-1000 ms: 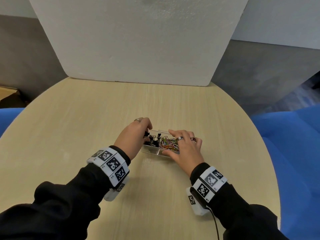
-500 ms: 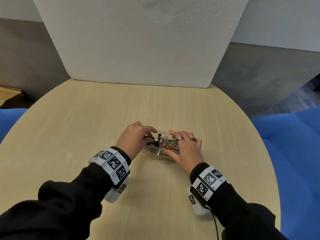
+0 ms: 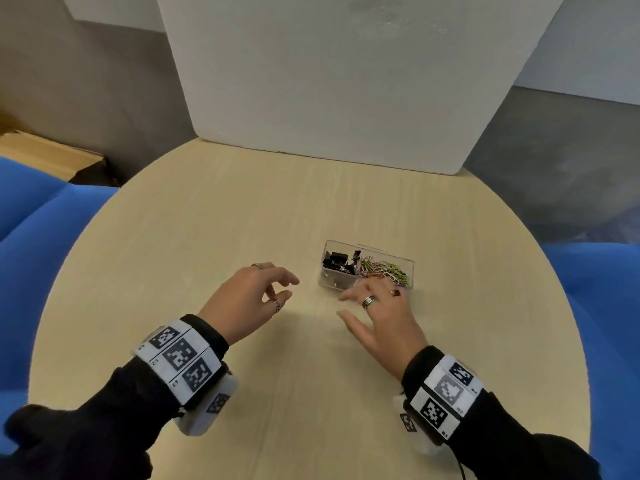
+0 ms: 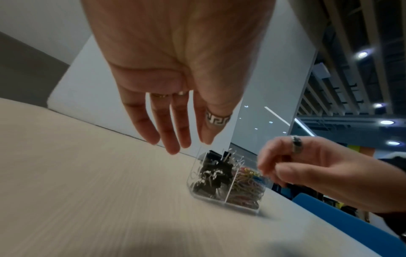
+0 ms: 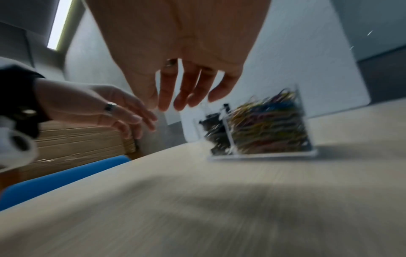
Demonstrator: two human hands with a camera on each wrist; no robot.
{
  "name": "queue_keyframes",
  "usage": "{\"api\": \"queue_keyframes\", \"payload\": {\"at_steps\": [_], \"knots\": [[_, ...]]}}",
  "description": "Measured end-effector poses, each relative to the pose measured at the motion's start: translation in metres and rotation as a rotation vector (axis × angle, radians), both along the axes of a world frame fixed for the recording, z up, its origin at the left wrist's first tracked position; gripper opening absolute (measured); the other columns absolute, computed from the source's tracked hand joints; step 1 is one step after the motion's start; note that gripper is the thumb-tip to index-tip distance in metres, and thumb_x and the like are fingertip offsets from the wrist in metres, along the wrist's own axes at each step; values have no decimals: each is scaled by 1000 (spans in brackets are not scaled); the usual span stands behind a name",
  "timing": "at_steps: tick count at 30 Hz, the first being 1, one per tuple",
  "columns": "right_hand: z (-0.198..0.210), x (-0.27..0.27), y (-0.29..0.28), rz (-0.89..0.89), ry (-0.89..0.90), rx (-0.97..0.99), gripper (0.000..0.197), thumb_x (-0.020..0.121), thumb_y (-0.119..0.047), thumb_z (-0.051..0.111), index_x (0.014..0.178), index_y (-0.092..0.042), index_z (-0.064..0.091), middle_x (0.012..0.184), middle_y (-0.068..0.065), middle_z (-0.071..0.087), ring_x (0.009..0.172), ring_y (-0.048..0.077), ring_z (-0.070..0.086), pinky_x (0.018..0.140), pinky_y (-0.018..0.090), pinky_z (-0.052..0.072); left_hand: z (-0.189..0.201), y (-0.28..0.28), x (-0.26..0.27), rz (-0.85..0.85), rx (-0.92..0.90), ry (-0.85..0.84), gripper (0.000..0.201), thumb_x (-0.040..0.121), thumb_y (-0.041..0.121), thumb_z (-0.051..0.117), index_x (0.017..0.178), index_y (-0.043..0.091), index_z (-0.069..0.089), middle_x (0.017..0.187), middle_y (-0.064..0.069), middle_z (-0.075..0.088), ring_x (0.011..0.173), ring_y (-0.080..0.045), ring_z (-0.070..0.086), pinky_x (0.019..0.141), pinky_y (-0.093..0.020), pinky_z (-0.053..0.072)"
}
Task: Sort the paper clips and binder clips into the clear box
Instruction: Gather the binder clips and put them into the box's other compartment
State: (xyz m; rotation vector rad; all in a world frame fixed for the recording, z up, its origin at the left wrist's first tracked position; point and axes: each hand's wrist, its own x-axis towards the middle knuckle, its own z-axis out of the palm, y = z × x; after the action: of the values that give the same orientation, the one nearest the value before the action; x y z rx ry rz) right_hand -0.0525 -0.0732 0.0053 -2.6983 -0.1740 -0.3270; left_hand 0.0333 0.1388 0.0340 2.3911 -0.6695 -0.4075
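- Right of centre in the head view, the clear box (image 3: 367, 268) stands on the round wooden bench (image 3: 207, 237).
- Black binder clips (image 3: 337, 263) fill its left compartment; coloured paper clips (image 3: 386, 270) fill the right one, with a clear divider between them.
- Lower left of the box, the left hand (image 3: 247, 301) hovers above the bench, fingers loosely curled and holding nothing, apart from the box.
- Just below the box in the frame, the right hand (image 3: 381, 313) is spread with relaxed fingers, empty; whether its fingertips touch the box's near wall I cannot tell.
- Both hands wear rings, and both wrists carry white bands with black square markers over black sleeves.
- At the top of the frame a white foam board (image 3: 346, 81) stands at the bench's far edge.
- Blue seating (image 3: 599, 306) shows at the left and right edges.
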Motion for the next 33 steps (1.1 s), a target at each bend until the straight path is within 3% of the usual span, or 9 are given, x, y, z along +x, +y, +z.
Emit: {"api": "queue_keyframes", "payload": {"at_steps": [3, 6, 9, 12, 16, 21, 24, 27, 33], "knots": [[-5, -24, 29, 282, 443, 199, 35, 83, -45, 42, 105, -27, 62, 93, -4, 58, 80, 4, 47, 79, 27, 43, -10, 14, -12, 36, 56, 6, 28, 89, 26, 55, 116, 32, 56, 108, 14, 52, 85, -6, 54, 72, -24, 43], [-18, -47, 61, 559, 735, 132, 33, 85, -42, 55, 115, -27, 59, 102, 4, 55, 94, 17, 52, 85, 32, 44, -15, 16, -19, 48, 73, 5, 40, 90, 26, 54, 128, 34, 45, 123, 12, 47, 93, -9, 51, 76, -24, 43], [-32, -69, 87, 789, 709, -32, 43, 82, -42, 61, 123, -30, 53, 108, 9, 49, 100, 27, 48, 87, 38, 35, -17, 12, -23, 60, 80, 14, 47, 90, 24, 52, 135, 33, 38, 131, 9, 42, 106, -13, 50, 84, -28, 46], [-40, -82, 103, 876, 584, -85, 36, 84, -35, 60, 119, -31, 56, 103, 7, 46, 93, 26, 43, 76, 36, 26, -17, 4, -23, 66, 75, 14, 51, 91, 23, 51, 138, 30, 32, 136, 5, 39, 114, -17, 49, 89, -31, 46], [-40, -84, 111, 850, 572, -69, 22, 79, -30, 64, 100, -23, 68, 98, 5, 49, 92, 25, 44, 75, 34, 24, -17, -12, -20, 46, 121, -61, 58, 91, 24, 49, 142, 29, 23, 140, 1, 38, 117, -22, 46, 96, -37, 42], [-32, -82, 111, 799, 699, -76, 17, 82, -16, 60, 94, -7, 67, 98, 17, 55, 98, 35, 47, 87, 43, 41, -19, -45, -13, 6, 220, -150, 64, 91, 25, 47, 144, 37, 12, 143, 1, 32, 118, -26, 42, 93, -40, 37], [-23, -83, 108, 727, 779, -37, 18, 86, -16, 54, 92, -3, 65, 97, 17, 52, 96, 35, 48, 80, 45, 47, -23, -59, -8, 6, 242, -151, 54, 92, 22, 46, 139, 37, 25, 144, 3, 33, 123, -26, 40, 97, -42, 33], [-13, -77, 98, 652, 826, 16, 15, 86, -13, 53, 97, -9, 62, 97, 15, 55, 93, 32, 53, 75, 32, 41, -25, -66, -2, 16, 217, -153, 38, 91, 20, 48, 128, 29, 44, 143, 4, 35, 123, -25, 39, 96, -39, 32], [14, -54, 60, 351, 693, 174, 11, 80, -18, 65, 91, -16, 66, 90, 2, 65, 76, 9, 55, 72, 17, 42, -31, -61, -4, 7, 25, 2, 15, 84, 18, 63, 97, 12, 61, 151, -3, 24, 131, -25, 37, 107, -39, 34]]}}
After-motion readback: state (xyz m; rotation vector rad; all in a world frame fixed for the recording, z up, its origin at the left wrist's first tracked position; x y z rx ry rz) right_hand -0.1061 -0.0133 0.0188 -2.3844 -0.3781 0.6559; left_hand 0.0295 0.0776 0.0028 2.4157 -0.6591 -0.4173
